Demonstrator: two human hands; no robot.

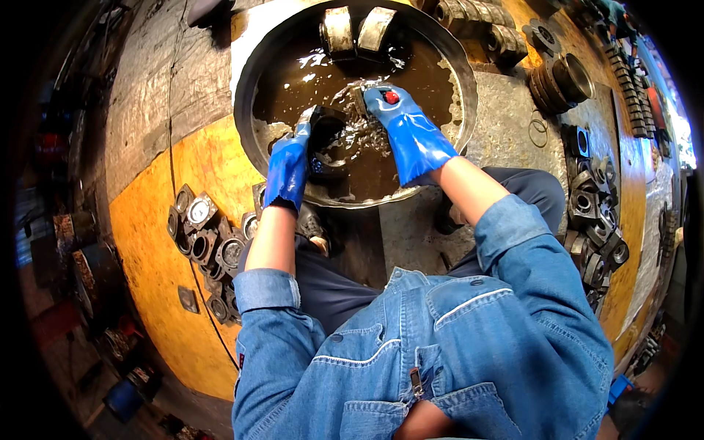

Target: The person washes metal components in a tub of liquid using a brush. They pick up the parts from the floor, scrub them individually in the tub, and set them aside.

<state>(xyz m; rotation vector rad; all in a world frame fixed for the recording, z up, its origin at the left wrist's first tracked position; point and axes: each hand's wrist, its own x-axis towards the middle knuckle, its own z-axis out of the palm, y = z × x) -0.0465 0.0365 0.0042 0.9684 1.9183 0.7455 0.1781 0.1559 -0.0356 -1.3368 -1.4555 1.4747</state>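
Observation:
A wide round metal basin [469, 88] of murky brown liquid lies before me. At its left side, my left hand [297, 143], in a blue rubber glove, is closed on the edge of a dark, wet, blocky metal part [330, 170], partly in the liquid. To the right, my right hand [400, 121], gloved alike, is closed on a tool whose red end [391, 97] shows at the fingers. A dark flat edge of the tool [360, 101] points toward the metal part; its exact kind is hidden. Liquid ripples between both hands.
Two pale-sided metal blocks [339, 33] rest at the basin's far rim. Small square metal parts with round holes [202, 246] are heaped at left, with another heap [598, 213] at right. Ringed cylinders [561, 82] and a row of blocks [477, 22] stand at far right.

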